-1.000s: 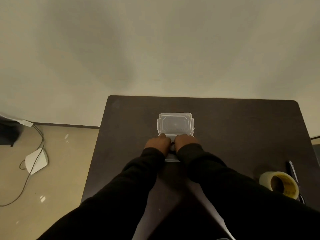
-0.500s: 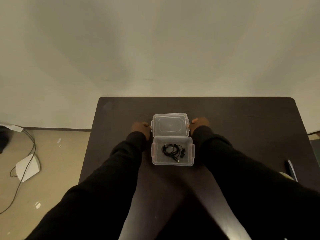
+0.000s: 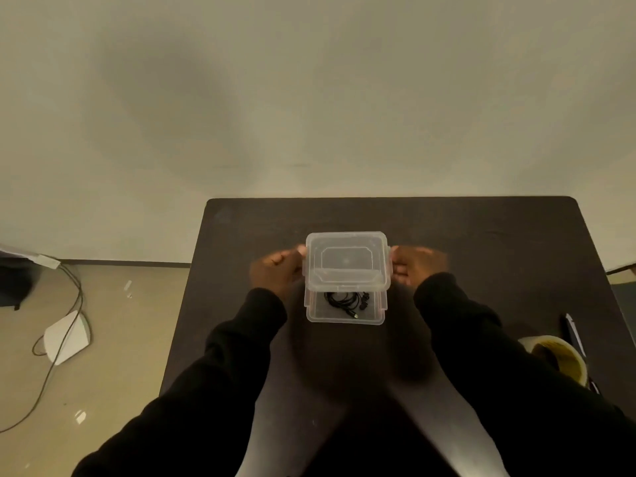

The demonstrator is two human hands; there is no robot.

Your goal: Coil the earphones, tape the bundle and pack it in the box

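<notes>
A clear plastic box (image 3: pixel 345 317) stands in the middle of the dark table (image 3: pixel 481 235). The coiled black earphones (image 3: pixel 346 300) lie inside it. Its clear lid (image 3: pixel 347 261) is lifted and hangs tilted over the box's far half. My left hand (image 3: pixel 275 270) grips the lid's left edge and my right hand (image 3: pixel 413 266) grips its right edge. Both hands are blurred by motion. The near half of the box is uncovered.
A roll of yellowish tape (image 3: pixel 557 356) lies at the table's right edge, with a pen (image 3: pixel 573 333) beside it. On the floor to the left are a white device (image 3: pixel 67 337) and a cable (image 3: pixel 51 366). A wall rises behind the table.
My hands moved from the box's front out to the lid lying flat behind it. They have now lifted the lid and brought it toward me, over the box.
</notes>
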